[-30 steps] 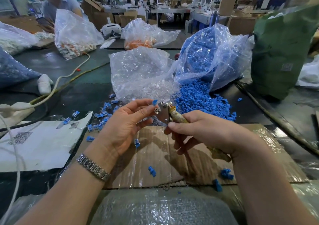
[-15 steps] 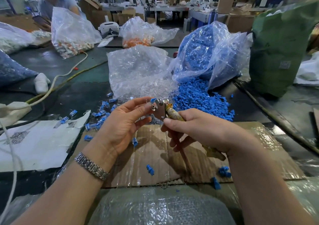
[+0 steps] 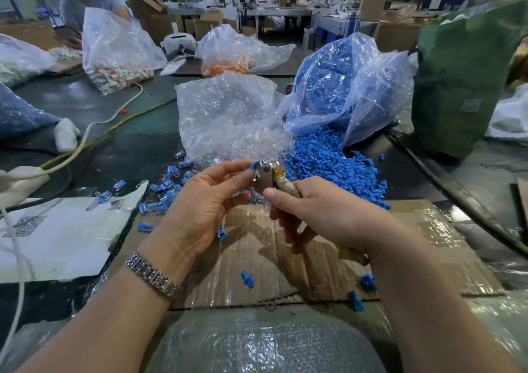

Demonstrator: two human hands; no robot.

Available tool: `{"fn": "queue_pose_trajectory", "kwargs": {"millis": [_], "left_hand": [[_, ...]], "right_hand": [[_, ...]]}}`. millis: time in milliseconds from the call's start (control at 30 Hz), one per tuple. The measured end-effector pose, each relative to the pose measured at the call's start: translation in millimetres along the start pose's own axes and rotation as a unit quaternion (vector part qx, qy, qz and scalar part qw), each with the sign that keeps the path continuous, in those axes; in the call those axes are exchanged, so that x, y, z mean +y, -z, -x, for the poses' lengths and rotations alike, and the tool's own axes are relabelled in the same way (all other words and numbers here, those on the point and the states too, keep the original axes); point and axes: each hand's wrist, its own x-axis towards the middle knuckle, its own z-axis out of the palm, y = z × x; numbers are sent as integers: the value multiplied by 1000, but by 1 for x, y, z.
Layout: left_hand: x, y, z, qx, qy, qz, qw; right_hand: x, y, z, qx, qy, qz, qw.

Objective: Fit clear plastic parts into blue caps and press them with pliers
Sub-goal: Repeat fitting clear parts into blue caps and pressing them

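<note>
My right hand (image 3: 323,215) grips the pliers (image 3: 274,179) by the handles. My left hand (image 3: 205,201) pinches a blue cap (image 3: 255,165) at the pliers' head, above the cardboard (image 3: 285,258) on the tabletop (image 3: 128,149).

Bright blue caps (image 3: 328,164) spill in a heap from a clear bag tinted blue (image 3: 343,86), beside a colourless see-through bag (image 3: 223,115) of glassy clear parts. The pliers (image 3: 268,177) show a dull silver-grey head and worn yellowish handles, over plain brown cardboard (image 3: 414,244) dotted with stray blue pieces. On the left wrist a silver link-pattern bracelet (image 3: 153,275), a white sheet (image 3: 57,238) with a black speckled code, orange contents in a far bag (image 3: 228,66), and a dark green sack (image 3: 463,81) on the right.
</note>
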Motion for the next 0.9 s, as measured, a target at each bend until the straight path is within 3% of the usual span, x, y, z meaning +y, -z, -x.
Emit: {"fn": "queue_pose_trajectory", "kwargs": {"millis": [333, 433, 533, 633, 700, 900], "left_hand": [[1, 5, -2, 14, -38, -27, 999], [4, 14, -1, 60, -95, -148, 983], [4, 22, 0, 161, -143, -341, 915], [6, 30, 0, 258, -169, -547, 778], [6, 32, 0, 267, -177, -632, 706], [-7, 27, -2, 154, -128, -731, 652]], "right_hand": [[2, 7, 0, -5, -7, -19, 1000], [6, 20, 2, 73, -19, 31, 997], [12, 29, 0, 172, -41, 187, 966], [18, 28, -5, 215, -93, 327, 916], [20, 25, -8, 214, -122, 371, 895], [20, 21, -8, 209, -166, 406, 874]]}}
